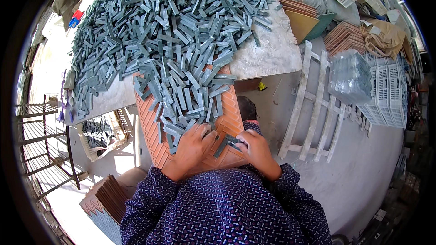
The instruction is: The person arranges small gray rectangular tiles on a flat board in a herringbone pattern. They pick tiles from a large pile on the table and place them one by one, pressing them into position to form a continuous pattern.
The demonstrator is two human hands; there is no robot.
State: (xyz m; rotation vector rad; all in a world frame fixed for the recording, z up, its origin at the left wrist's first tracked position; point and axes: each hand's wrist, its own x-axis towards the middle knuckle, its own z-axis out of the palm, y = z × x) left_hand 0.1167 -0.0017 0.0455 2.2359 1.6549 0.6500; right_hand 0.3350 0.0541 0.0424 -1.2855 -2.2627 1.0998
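Note:
An orange board [148, 120] with herringbone grooves lies in front of me, its far end under the edge of a big heap of grey-green stone strips [168, 22]. My left hand [193, 147] rests over the board's near part, fingers curled beside loose strips; what they hold, if anything, is hidden. To its right, my right hand [260, 152] has its thumb and fingers closed at a dark strip [235, 140] low on the board. Next to that, another strip [220, 147] lies at an angle in the grooves.
The heap covers most of a pale table [279, 52]. Left of the board stand a white crate [93, 153] with strips and a metal rack [45, 147]. On the right are a wooden pallet [313, 104], white crates [386, 90] and stacked orange boards [345, 37]. More boards [111, 195] stand lower left.

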